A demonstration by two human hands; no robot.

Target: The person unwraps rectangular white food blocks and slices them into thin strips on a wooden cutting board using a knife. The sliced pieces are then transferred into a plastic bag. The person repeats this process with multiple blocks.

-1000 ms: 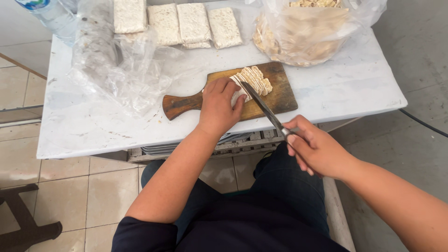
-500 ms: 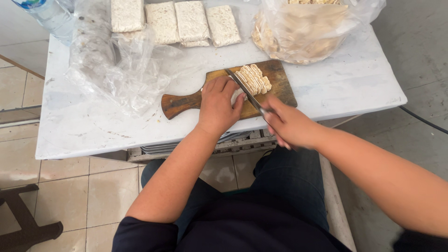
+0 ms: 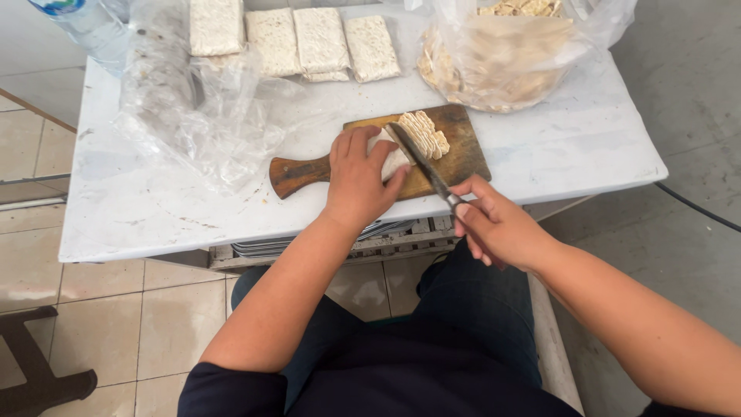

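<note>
My left hand (image 3: 359,177) presses down on a pale tempeh block (image 3: 390,158) lying on a brown wooden cutting board (image 3: 463,150) with a handle to the left. My right hand (image 3: 494,228) grips the handle of a knife (image 3: 421,158); its blade lies diagonally across the block, right beside my left fingertips. Several thin cut slices (image 3: 428,133) lean together on the board just beyond the blade. Most of the uncut block is hidden under my left hand.
The white table (image 3: 154,208) holds several whole tempeh blocks (image 3: 320,38) at the back, crumpled clear plastic (image 3: 208,116) at left, a big plastic bag of slices (image 3: 502,62) at back right and a water bottle (image 3: 77,23). A dark stool (image 3: 38,371) stands on the tiled floor.
My right hand has drawn the knife back and forth across the block, with the blade now lying further onto it. My left hand has stayed on the block.
</note>
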